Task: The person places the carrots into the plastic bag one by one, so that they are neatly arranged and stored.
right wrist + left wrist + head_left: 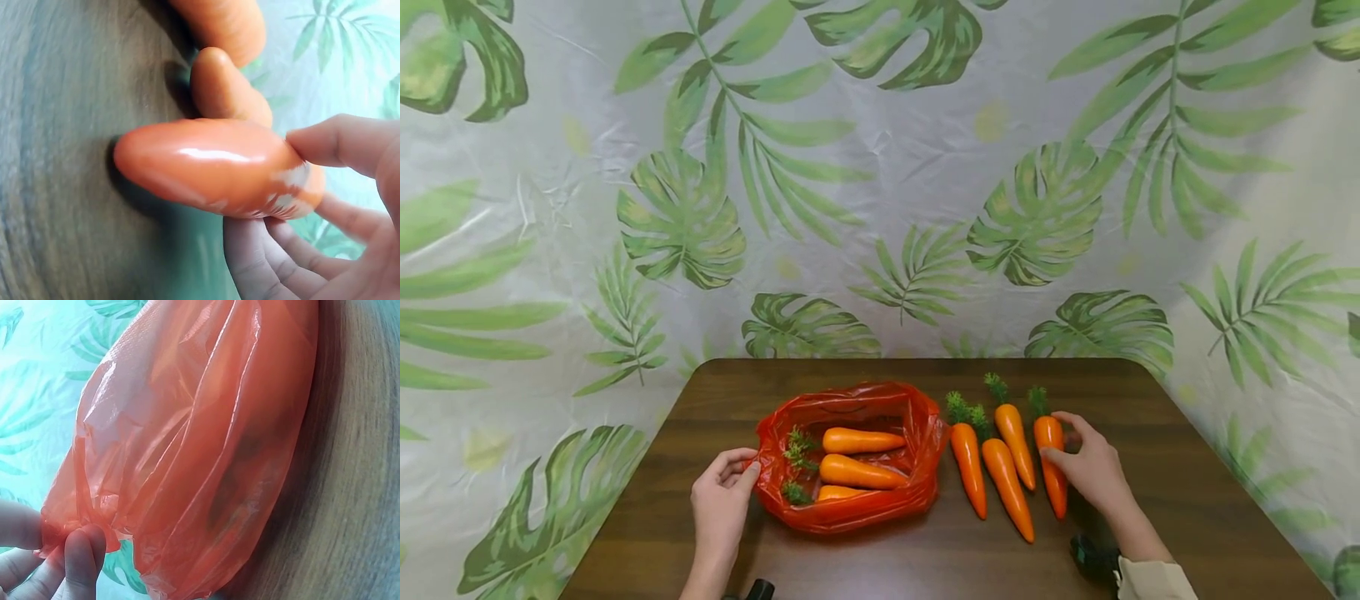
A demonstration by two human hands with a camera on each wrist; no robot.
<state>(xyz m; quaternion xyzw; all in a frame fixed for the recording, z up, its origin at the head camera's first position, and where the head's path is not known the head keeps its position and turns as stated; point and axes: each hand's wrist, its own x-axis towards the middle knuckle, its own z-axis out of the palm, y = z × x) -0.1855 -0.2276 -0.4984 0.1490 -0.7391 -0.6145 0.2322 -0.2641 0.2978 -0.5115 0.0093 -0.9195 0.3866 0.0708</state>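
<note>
A red plastic bag (842, 521) lies with its mouth spread wide on the table, and orange carrots (861, 472) with green tops lie inside it. My left hand (722, 500) pinches the bag's left edge; in the left wrist view the thumb and fingers grip a gathered bit of the red film. To the right of the bag, several loose carrots (968, 471) lie side by side, tips toward me. My right hand (1093, 467) holds the rightmost carrot (1051, 467) near its top, thumb on one side and fingers on the other. That carrot fills the middle of the right wrist view.
The dark wooden table (880, 571) has rounded far corners. Behind it hangs a pale curtain (925, 183) with green leaf prints. Black wrist devices show at both wrists.
</note>
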